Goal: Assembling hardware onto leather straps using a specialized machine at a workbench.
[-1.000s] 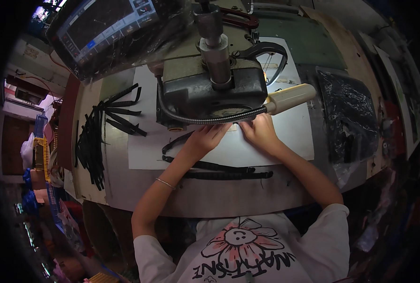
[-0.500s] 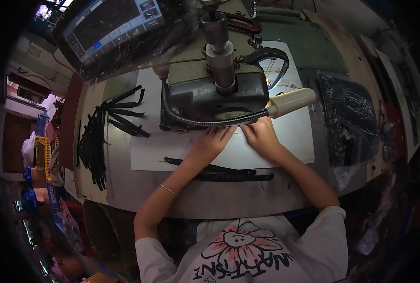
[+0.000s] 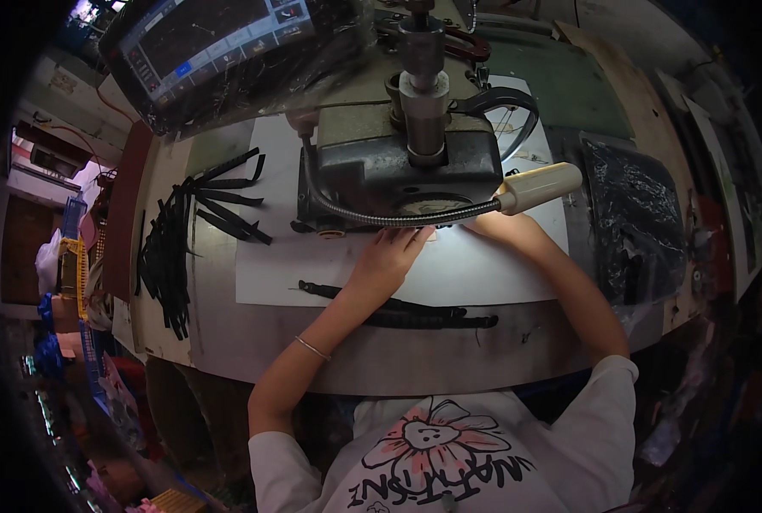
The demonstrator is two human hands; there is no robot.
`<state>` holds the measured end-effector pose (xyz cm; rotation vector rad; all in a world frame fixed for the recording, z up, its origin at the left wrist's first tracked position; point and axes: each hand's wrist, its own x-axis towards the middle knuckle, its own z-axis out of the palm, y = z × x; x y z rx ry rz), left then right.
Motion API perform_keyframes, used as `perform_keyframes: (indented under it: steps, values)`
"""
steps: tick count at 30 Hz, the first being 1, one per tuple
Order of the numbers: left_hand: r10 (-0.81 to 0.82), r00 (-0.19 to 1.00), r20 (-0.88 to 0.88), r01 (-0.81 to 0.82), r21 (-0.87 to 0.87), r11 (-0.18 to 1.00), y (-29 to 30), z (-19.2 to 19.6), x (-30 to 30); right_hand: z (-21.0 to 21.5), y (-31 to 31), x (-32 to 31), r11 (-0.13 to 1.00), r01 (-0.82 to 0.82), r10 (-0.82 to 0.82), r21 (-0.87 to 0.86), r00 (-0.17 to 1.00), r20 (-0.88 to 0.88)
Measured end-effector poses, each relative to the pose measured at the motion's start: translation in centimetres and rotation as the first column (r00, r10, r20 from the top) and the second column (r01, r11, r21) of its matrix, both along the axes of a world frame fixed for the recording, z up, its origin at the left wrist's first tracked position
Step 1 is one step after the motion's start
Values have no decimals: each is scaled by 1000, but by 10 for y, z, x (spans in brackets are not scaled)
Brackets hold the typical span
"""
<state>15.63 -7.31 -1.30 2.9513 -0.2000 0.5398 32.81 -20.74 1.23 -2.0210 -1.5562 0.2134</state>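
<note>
At the front of a dark sewing machine head point(image 3: 406, 167), my left hand point(image 3: 391, 252) rests on a white sheet point(image 3: 287, 269). Its fingers are pressed together, the tips reaching below the lamp's metal gooseneck; what they hold is too small and dark to make out. My right hand point(image 3: 502, 229) lies to the right of it, under the white lamp point(image 3: 541, 188), with its fingers mostly hidden. Bright light falls between the two hands. Nearer me, black straps point(image 3: 423, 316) lie across the sheet's front edge, partly behind my left forearm.
Several black strips point(image 3: 169, 265) are piled on the left of the table, some fanned out. A plastic-wrapped screen point(image 3: 218, 60) stands at the back left. To the right lies a clear plastic bag with black material point(image 3: 633, 214). The machine's metal column point(image 3: 423, 111) rises between the hands' far side and the back.
My right hand has moved right, away from my left fingertips, and sits more under the lamp. My left hand has stayed about in place. The view has shifted slightly.
</note>
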Motion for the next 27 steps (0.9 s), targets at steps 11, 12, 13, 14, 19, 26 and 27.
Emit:
perform_keyframes:
  steps: [11,12,13,14,19,26,27]
  values:
    - [-17,1000,12,17,-20,1000,7,-6,-3,-33,-17,-46,964,23,-114,266,937,330]
    - [24,1000,15,-24,-19,1000,7,-5,-8,-34,-17,-47,959,-2,-119,284,905,407]
    - [65,998,17,-64,-16,998,5,-5,-11,-34,-16,-47,966,-19,-107,258,877,469]
    - [65,998,15,-65,-17,998,2,-5,-11,-34,-16,-48,966,-19,-107,257,877,468]
    - [59,998,-34,-63,-126,990,3,-3,-12,-36,-15,-48,983,-55,-65,175,790,610]
    - [41,994,-99,-57,-169,984,8,-2,-9,-36,-13,-46,995,-21,-39,97,815,579]
    - [41,995,-93,-55,-153,987,8,-1,-9,-37,-13,-46,995,-23,-38,97,814,580]
